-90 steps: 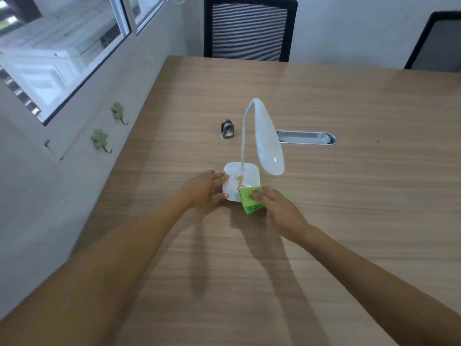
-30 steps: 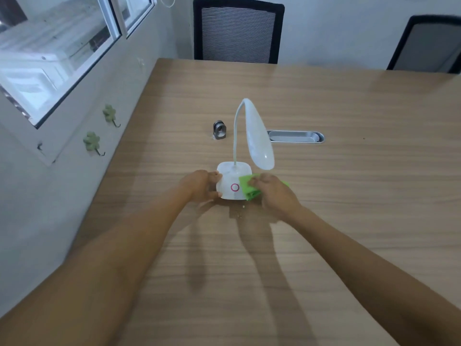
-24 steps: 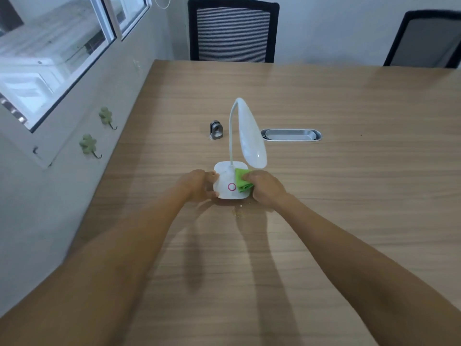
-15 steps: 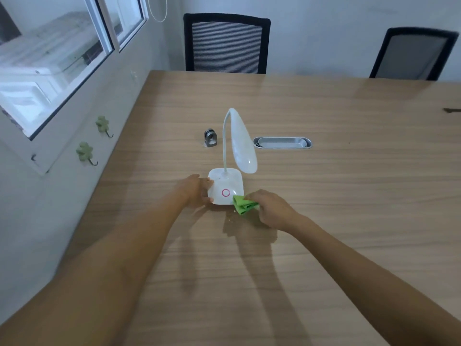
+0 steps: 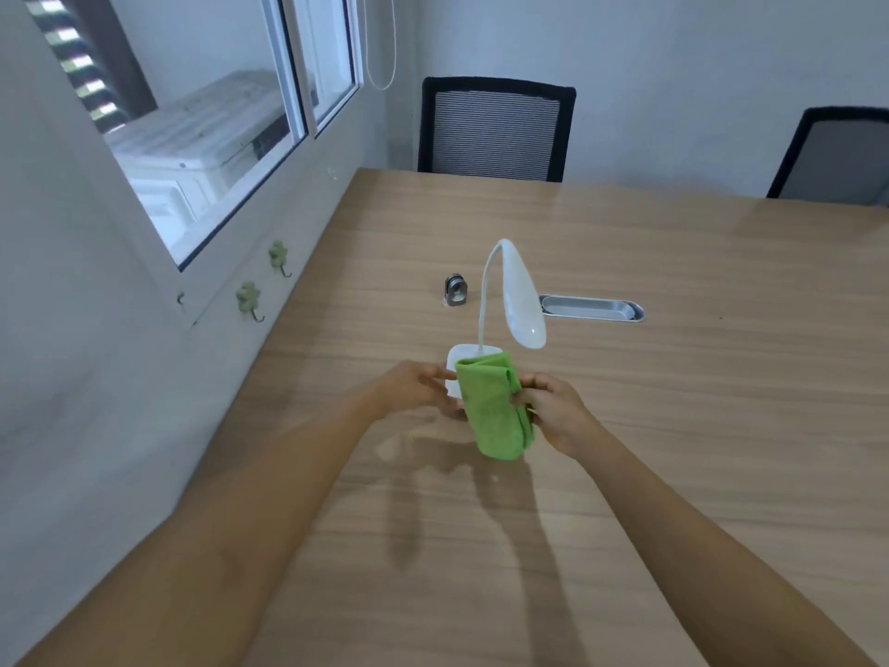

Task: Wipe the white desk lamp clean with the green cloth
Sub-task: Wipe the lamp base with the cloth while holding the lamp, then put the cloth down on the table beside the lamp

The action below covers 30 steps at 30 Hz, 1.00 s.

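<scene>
The white desk lamp (image 5: 514, 300) stands upright on the wooden table (image 5: 673, 426), near its left edge. Its thin neck rises from the far side of the base and curves over into a drooping oval head that points down and to the right. Only the far strip of the lamp base (image 5: 469, 351) is visible; the rest is hidden behind the green cloth (image 5: 495, 409).

The cloth is folded into a thick upright bundle and held in front of the base, its lower end hanging above the tabletop. Whether it touches the base cannot be determined from this angle.

The right hand (image 5: 560, 411) grips the cloth's right edge, fingers curled round the fold. The left hand (image 5: 413, 387) is at the cloth's left edge with fingertips pinched toward it; blur at the fingertips prevents confirming whether it grasps the cloth, the base, or neither.

On the table beyond the lamp: a small dark metal object (image 5: 455, 291), type unclear, to the left, and a recessed metal cable tray (image 5: 591, 308) to the right. Two mesh-backed office chairs stand at the far side, one (image 5: 495, 130) fully framed, the other (image 5: 837, 158) cut off by the right border. Two green clover-shaped hooks (image 5: 250, 298) are fixed to the left wall below the window (image 5: 207, 122).
</scene>
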Tool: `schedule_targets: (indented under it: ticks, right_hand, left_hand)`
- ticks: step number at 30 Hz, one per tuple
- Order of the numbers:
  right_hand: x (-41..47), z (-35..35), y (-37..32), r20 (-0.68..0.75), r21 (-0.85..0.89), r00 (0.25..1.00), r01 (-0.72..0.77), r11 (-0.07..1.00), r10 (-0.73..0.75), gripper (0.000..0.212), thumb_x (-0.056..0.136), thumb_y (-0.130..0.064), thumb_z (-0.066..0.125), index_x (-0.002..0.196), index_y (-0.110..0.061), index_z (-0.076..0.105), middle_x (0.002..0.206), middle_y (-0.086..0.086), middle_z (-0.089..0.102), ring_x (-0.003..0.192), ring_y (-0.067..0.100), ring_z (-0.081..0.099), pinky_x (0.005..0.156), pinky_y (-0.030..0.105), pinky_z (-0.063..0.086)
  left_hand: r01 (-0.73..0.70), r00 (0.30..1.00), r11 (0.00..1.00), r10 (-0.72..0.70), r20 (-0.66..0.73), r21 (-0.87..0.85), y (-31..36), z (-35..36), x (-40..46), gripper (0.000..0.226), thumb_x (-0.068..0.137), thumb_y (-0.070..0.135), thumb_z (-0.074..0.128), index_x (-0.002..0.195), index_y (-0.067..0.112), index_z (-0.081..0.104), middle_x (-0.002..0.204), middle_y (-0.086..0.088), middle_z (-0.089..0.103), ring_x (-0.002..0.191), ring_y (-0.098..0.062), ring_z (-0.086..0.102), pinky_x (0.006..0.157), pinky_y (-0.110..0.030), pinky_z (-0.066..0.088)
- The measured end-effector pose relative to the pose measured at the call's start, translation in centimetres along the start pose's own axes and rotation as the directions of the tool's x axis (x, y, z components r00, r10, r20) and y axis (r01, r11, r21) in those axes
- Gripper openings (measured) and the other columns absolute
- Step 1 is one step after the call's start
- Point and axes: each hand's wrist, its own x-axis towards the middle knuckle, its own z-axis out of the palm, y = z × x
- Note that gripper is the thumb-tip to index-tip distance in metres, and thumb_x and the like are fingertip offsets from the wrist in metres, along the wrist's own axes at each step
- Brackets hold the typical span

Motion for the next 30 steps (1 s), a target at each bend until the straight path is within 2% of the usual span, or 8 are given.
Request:
schedule_targets:
  ticks: [2, 8, 10, 12, 15, 19, 24, 30]
  right_hand:
    - [0.4, 1.0, 0.3, 0.050, 0.087, 0.997, -0.056, 0.995, 0.051, 0.033, 0.077, 0.016, 0.049, 0.073, -0.013, 0.064, 0.076, 0.007, 0.062, 0.073, 0.020, 0.057, 0.067, 0.030, 0.045]
    - [1.4, 2.7, 1.3, 0.086, 0.112, 0.995, -0.061, 0.992, 0.051, 0.029, 0.079, 0.012, 0.052, 0.083, -0.011, 0.068, 0.082, 0.009, 0.066, 0.076, 0.021, 0.058, 0.064, 0.028, 0.046]
    - [2.0, 2.4, 1.8, 0.000, -0.117, 0.999, 0.035, 0.993, -0.035, 0.034, 0.081, 0.010, 0.048, 0.105, -0.005, 0.065, 0.103, 0.012, 0.067, 0.089, 0.021, 0.059, 0.073, 0.027, 0.049]
    - [2.4, 1.6, 2.3, -0.035, -0.471, 0.985, 0.131, 0.872, -0.168, 0.044, 0.082, 0.008, 0.044, 0.124, -0.003, 0.056, 0.128, 0.014, 0.059, 0.114, 0.024, 0.056, 0.096, 0.029, 0.042]
    - [3.1, 0.4, 3.1, 0.185, -0.793, 0.953, 0.289, 0.537, -0.240, 0.051, 0.085, 0.004, 0.043, 0.136, -0.005, 0.041, 0.147, 0.015, 0.041, 0.134, 0.029, 0.040, 0.110, 0.030, 0.030]
    - [4.4, -0.2, 4.0, 0.328, -0.913, 0.940, 0.340, 0.225, -0.093, 0.059, 0.090, -0.008, 0.042, 0.145, -0.011, 0.020, 0.158, 0.012, 0.015, 0.143, 0.030, 0.019, 0.117, 0.041, 0.026]
    - [4.8, -0.3, 4.2, 0.338, -0.919, 0.936, 0.350, 0.183, -0.097, 0.059, 0.091, -0.010, 0.040, 0.146, -0.015, 0.019, 0.158, 0.009, 0.014, 0.144, 0.027, 0.019, 0.114, 0.045, 0.030]
    - [5.3, -0.8, 4.3, 0.358, -0.915, 0.927, 0.373, 0.157, -0.115, 0.056, 0.091, -0.011, 0.038, 0.145, -0.017, 0.023, 0.158, 0.006, 0.019, 0.143, 0.027, 0.020, 0.114, 0.047, 0.030]
  left_hand:
    - [-0.002, 1.000, 0.995, 0.005, 0.027, -0.100, 0.1, 0.1, -0.6, 0.035, 0.074, 0.019, 0.078, 0.108, 0.023, 0.071, 0.098, -0.001, 0.073, 0.090, -0.007, 0.062, 0.074, -0.021, 0.043]
    - [0.050, 0.998, 0.962, -0.057, -0.020, -0.270, -0.7, -0.3, -0.6, 0.006, 0.082, 0.015, 0.071, 0.083, 0.020, 0.067, 0.094, -0.001, 0.067, 0.091, -0.012, 0.058, 0.085, -0.028, 0.043]
    - [0.050, 0.997, 0.937, -0.065, -0.032, -0.345, -0.9, -1.1, -0.4, 0.007, 0.086, 0.013, 0.067, 0.081, 0.016, 0.062, 0.092, -0.005, 0.065, 0.088, -0.017, 0.060, 0.084, -0.029, 0.046]
    - [0.056, 0.988, 0.930, -0.105, -0.116, -0.364, -1.0, -2.2, 0.1, 0.014, 0.089, 0.014, 0.062, 0.077, 0.017, 0.055, 0.088, -0.006, 0.061, 0.086, -0.020, 0.059, 0.080, -0.031, 0.047]
    - [0.059, 0.938, 0.990, -0.099, -0.332, -0.129, -1.8, -3.9, 1.5, 0.019, 0.088, 0.023, 0.062, 0.073, 0.018, 0.050, 0.085, -0.007, 0.057, 0.083, -0.022, 0.055, 0.073, -0.032, 0.043]
    - [0.128, 0.828, 0.942, 0.071, -0.556, 0.311, -1.7, -3.7, 3.1, 0.018, 0.085, 0.027, 0.061, 0.085, 0.009, 0.058, 0.086, -0.014, 0.062, 0.083, -0.029, 0.058, 0.066, -0.032, 0.039]
    - [0.102, 0.770, 0.815, 0.299, -0.564, 0.571, -0.1, -1.6, 5.7, 0.023, 0.084, 0.016, 0.055, 0.099, 0.001, 0.065, 0.104, -0.018, 0.062, 0.098, -0.037, 0.060, 0.073, -0.037, 0.046]
    - [0.006, 0.880, 0.590, 0.381, -0.285, 0.808, 0.1, 0.6, 7.9, 0.029, 0.089, 0.017, 0.051, 0.111, 0.004, 0.066, 0.112, -0.015, 0.060, 0.110, -0.033, 0.054, 0.079, -0.039, 0.047]
